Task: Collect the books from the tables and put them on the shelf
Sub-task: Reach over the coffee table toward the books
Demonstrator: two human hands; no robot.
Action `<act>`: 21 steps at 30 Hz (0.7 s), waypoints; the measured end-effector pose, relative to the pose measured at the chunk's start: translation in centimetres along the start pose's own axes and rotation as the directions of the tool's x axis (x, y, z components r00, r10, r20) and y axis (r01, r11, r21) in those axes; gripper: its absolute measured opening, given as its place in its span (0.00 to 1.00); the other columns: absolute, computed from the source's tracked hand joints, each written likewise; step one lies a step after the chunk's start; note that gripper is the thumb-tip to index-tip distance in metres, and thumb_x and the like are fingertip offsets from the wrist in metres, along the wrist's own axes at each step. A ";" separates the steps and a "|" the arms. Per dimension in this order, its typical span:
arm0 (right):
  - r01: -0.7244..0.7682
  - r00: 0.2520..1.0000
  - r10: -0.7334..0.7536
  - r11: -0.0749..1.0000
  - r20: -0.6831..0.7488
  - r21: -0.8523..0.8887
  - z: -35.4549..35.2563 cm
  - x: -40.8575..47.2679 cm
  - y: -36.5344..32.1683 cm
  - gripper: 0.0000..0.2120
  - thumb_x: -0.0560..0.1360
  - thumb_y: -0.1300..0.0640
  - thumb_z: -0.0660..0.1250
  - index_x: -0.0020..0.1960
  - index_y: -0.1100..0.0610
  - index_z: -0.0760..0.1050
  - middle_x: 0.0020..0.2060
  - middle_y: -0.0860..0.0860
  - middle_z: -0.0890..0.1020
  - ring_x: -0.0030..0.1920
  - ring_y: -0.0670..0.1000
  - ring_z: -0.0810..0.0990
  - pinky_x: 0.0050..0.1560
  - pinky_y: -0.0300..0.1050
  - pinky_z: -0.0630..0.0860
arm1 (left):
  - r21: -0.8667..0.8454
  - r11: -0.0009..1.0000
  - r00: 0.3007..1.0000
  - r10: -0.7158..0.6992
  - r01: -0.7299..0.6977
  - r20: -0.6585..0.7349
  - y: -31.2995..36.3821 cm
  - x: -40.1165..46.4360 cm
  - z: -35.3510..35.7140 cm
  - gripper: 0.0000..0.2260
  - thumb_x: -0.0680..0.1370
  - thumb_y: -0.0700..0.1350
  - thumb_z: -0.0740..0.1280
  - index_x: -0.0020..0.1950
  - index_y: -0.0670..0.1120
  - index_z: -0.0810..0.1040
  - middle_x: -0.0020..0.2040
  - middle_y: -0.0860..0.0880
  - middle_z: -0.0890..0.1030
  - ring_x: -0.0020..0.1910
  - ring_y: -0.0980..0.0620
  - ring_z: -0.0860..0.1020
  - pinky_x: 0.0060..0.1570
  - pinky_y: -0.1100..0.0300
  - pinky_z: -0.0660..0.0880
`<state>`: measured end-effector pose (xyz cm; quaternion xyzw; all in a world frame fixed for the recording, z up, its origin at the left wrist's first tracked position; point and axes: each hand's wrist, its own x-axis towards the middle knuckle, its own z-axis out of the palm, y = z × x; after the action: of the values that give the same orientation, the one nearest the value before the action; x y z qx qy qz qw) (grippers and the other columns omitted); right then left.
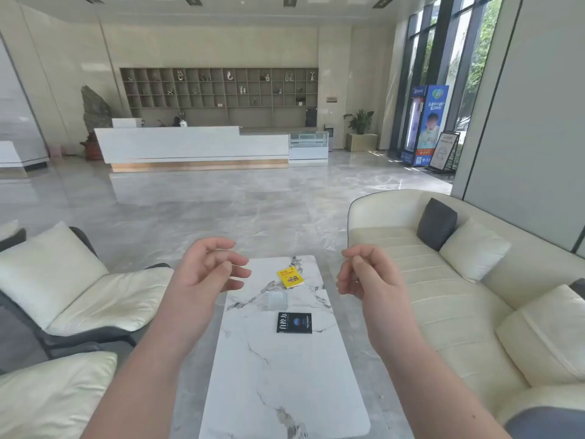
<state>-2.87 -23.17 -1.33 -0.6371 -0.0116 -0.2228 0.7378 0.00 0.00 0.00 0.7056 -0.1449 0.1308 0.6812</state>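
Two books lie flat on a white marble coffee table (285,381): a black book (294,323) near the middle and a yellow book (290,277) farther away, turned at an angle. A clear glass-like block (278,301) rests between them. My left hand (209,267) hovers above the table's left far edge, fingers apart and empty. My right hand (364,274) floats to the right of the table, fingers loosely curled, holding nothing. A wall shelf (218,88) of open cubbies with ornaments stands far across the lobby.
Cream armchairs (95,299) flank the table on the left, and a cream sofa (459,296) with grey and white cushions on the right. A white reception counter (193,144) stands below the shelf, beyond a wide shiny marble floor. Banners and a plant stand near the right windows.
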 end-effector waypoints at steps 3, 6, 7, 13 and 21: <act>0.033 0.999 -0.033 0.999 0.001 -0.024 -2.3 0.9 -0.3 0.12 0.80 0.67 0.56 0.49 0.59 0.77 0.31 0.52 0.77 0.32 0.50 0.74 0.40 0.45 0.74 | -0.023 0.999 1.000 0.027 -0.027 -0.010 -0.2 0.4 2.6 0.14 0.81 0.30 0.57 0.55 0.47 0.76 0.42 0.51 0.85 0.43 0.50 0.84 0.49 0.52 0.78; 0.038 0.999 -0.038 0.999 0.006 -0.024 -5.5 1.7 -0.5 0.11 0.80 0.67 0.56 0.49 0.59 0.76 0.31 0.52 0.77 0.33 0.51 0.74 0.40 0.44 0.73 | -0.057 0.998 1.000 0.016 -0.015 0.011 -0.7 0.5 6.4 0.14 0.81 0.30 0.57 0.55 0.47 0.75 0.42 0.51 0.85 0.43 0.50 0.84 0.49 0.53 0.79; 0.040 0.999 -0.040 0.999 -0.002 -0.028 -6.7 2.0 -0.6 0.11 0.80 0.67 0.55 0.49 0.59 0.76 0.31 0.52 0.77 0.33 0.51 0.73 0.39 0.43 0.73 | -0.063 0.998 1.000 0.013 -0.012 0.022 -0.9 0.5 7.8 0.14 0.81 0.30 0.57 0.55 0.47 0.75 0.42 0.51 0.85 0.43 0.50 0.84 0.49 0.53 0.79; 0.025 0.995 -0.029 0.999 -0.097 -0.045 -13.9 3.6 0.3 0.11 0.81 0.68 0.56 0.49 0.59 0.75 0.31 0.52 0.77 0.32 0.50 0.74 0.40 0.43 0.74 | -0.063 0.997 0.994 -0.046 0.052 0.102 -4.0 1.7 15.4 0.15 0.81 0.30 0.56 0.55 0.48 0.75 0.43 0.50 0.85 0.44 0.50 0.84 0.51 0.51 0.78; -0.030 0.973 0.007 0.995 -0.230 -0.098 -21.9 9.5 3.1 0.09 0.80 0.68 0.56 0.51 0.62 0.75 0.31 0.52 0.76 0.34 0.52 0.74 0.41 0.45 0.74 | -0.076 0.995 0.979 -0.048 0.064 0.198 -8.4 8.0 24.8 0.16 0.81 0.30 0.56 0.55 0.49 0.76 0.46 0.48 0.85 0.46 0.47 0.84 0.52 0.48 0.78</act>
<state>0.92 -46.60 -5.50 -0.6437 0.0908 -0.2883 0.7030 10.29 -24.70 -5.65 0.6904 -0.1966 0.0352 0.6953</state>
